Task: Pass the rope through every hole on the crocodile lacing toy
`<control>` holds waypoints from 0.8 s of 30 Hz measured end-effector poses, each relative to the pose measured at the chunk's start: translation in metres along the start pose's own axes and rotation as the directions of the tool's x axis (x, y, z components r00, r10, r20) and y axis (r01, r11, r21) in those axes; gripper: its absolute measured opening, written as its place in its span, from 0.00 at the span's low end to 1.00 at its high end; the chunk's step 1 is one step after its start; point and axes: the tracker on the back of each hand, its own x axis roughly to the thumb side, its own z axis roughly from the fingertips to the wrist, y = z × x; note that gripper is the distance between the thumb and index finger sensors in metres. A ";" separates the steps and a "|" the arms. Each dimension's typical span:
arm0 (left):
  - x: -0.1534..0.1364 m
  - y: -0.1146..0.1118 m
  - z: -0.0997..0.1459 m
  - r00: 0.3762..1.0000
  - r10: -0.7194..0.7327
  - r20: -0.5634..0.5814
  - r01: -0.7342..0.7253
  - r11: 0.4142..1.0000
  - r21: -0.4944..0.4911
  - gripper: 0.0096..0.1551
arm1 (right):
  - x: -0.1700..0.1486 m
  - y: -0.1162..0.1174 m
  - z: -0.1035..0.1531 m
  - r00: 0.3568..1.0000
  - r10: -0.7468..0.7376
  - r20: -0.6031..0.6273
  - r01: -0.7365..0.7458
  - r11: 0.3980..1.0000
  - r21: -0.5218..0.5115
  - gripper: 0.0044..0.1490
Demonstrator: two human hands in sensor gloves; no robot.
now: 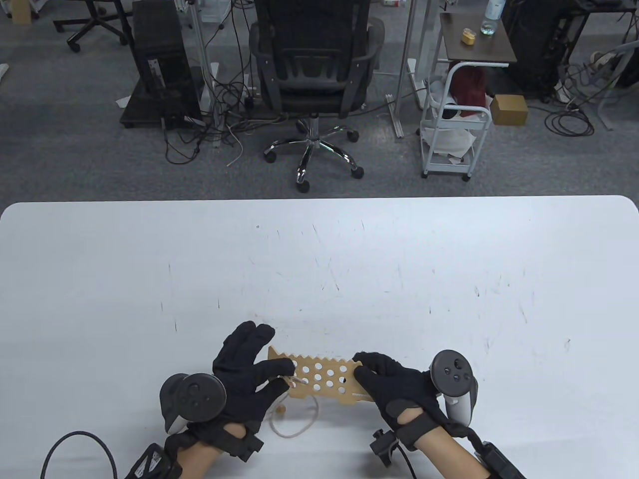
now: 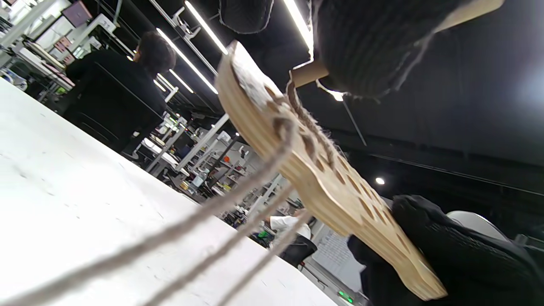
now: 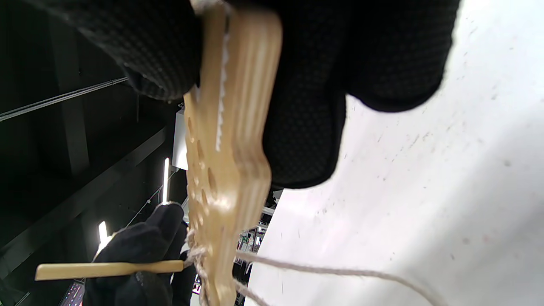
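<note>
The wooden crocodile lacing board (image 1: 324, 380), with several round holes, is held just above the white table (image 1: 319, 259) near its front edge. My right hand (image 1: 368, 370) grips the board's right end, thumb on one face and fingers (image 3: 306, 110) on the other. My left hand (image 1: 285, 375) pinches the thin wooden needle (image 3: 106, 268) on the end of the rope at the board's left holes. The rope (image 1: 295, 428) is laced through the left holes (image 2: 297, 127) and hangs in a loop onto the table, with a small wooden bead (image 1: 281, 410) on it.
Both hands work at the front centre of the table. A black cable (image 1: 75, 444) lies at the front left. Beyond the far edge stand an office chair (image 1: 314, 70) and a white cart (image 1: 454, 129). In the left wrist view a person (image 2: 123, 85) sits in the background.
</note>
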 end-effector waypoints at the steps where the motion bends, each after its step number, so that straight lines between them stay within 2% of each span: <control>1: -0.002 0.001 0.000 1.000 0.000 -0.006 0.000 1.000 0.003 0.25 | 0.000 -0.001 0.000 1.000 0.001 -0.001 -0.001 1.000 -0.002 0.29; 13: -0.024 0.015 -0.002 0.995 0.014 -0.101 -0.008 0.998 0.068 0.25 | -0.003 -0.014 -0.006 1.000 -0.009 -0.018 0.008 0.999 -0.042 0.29; 24: -0.030 0.030 0.000 0.989 0.014 -0.145 0.002 0.994 0.111 0.26 | -0.007 -0.028 -0.011 0.999 -0.016 -0.036 0.013 0.996 -0.086 0.29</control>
